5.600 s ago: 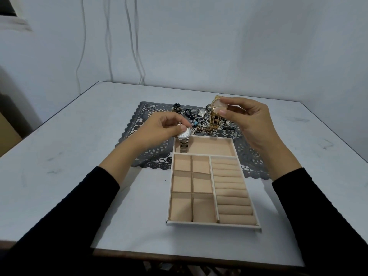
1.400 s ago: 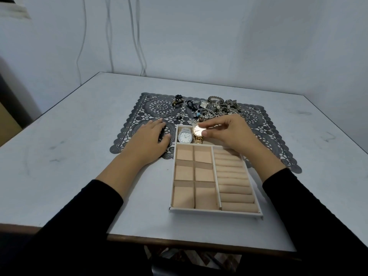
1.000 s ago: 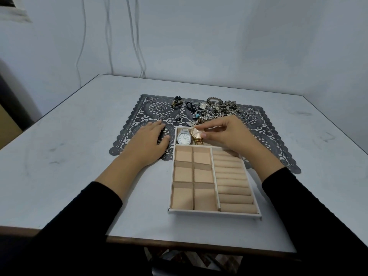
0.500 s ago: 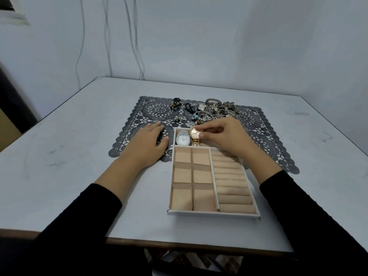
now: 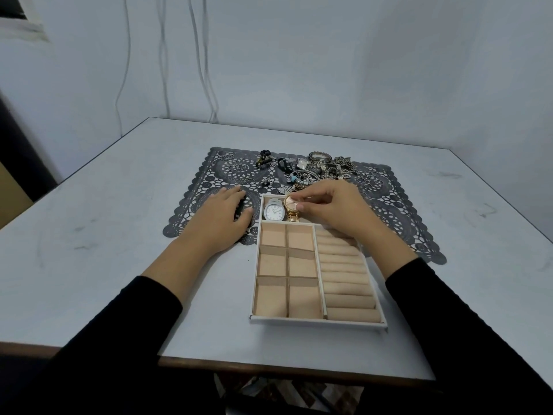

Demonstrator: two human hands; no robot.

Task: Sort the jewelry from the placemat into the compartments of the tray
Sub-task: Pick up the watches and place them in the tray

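placemat (image 5: 398, 211): dark grey lace | tray (image 5: 317, 324): white, beige lining | watches: silver (image 5: 274, 211), gold (image 5: 291, 205)

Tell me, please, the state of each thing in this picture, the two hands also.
tray, far end lying on the placemat; only its far compartment holds anything.
silver watch, lying face up in that compartment, not held.
gold watch, beside it, pinched by the right hand.
left hand, flat on the placemat, holding nothing.
jewelry pile, unsorted on the placemat's far side.

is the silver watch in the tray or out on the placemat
In the tray: the silver watch lies face up in its long far compartment, beside the gold watch.
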